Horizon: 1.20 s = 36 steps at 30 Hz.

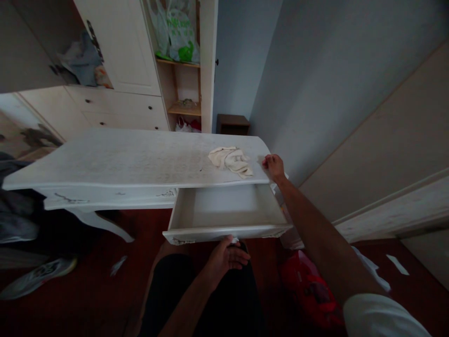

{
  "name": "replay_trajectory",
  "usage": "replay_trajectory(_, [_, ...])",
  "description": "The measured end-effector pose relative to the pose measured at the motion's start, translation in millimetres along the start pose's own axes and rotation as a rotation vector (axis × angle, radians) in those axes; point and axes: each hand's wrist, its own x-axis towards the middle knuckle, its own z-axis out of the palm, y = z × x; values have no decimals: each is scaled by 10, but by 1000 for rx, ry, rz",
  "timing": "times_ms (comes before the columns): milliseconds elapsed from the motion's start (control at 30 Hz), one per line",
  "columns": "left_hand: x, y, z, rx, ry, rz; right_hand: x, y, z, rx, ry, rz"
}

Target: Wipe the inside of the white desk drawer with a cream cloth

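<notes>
A white desk stands before me with its right-hand drawer pulled out; the drawer's inside looks bare. At the drawer front, my left hand is closed, with thumb and forefinger at the pale drawer knob. My right hand rests at the desktop's right end, its fingers curled in; whatever may be within them is hidden. A crumpled cream cloth lies on the desktop, just left of my right hand and apart from it.
Behind the desk stands a cream wardrobe with open shelves holding plastic bags. A grey wall runs along the right. On the red floor are a red bag and, at left, a shoe.
</notes>
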Motion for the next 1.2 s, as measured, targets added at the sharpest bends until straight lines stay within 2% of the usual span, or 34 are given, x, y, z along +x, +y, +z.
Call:
replay_trajectory(267, [-80, -412, -164, 81, 18, -25, -27, -62, -4, -44, -10, 35])
replay_trajectory(467, [115, -820, -375, 217, -52, -153, -35, -93, -18, -90, -21, 10])
replay_trajectory(633, [258, -1072, -498, 192, -65, -157, -35, -97, -7, -119, 2, 7])
replay_trajectory(967, [547, -1276, -665, 116, -116, -166, -63, -92, -5, -171, -36, -26])
replay_trajectory(1100, [607, -1297, -637, 98, -74, -169, -12, -143, 37, -175, -97, 87])
replay_trajectory(1200, [573, -1261, -601, 125, -18, -172, 66, -216, 152, -197, -125, 141])
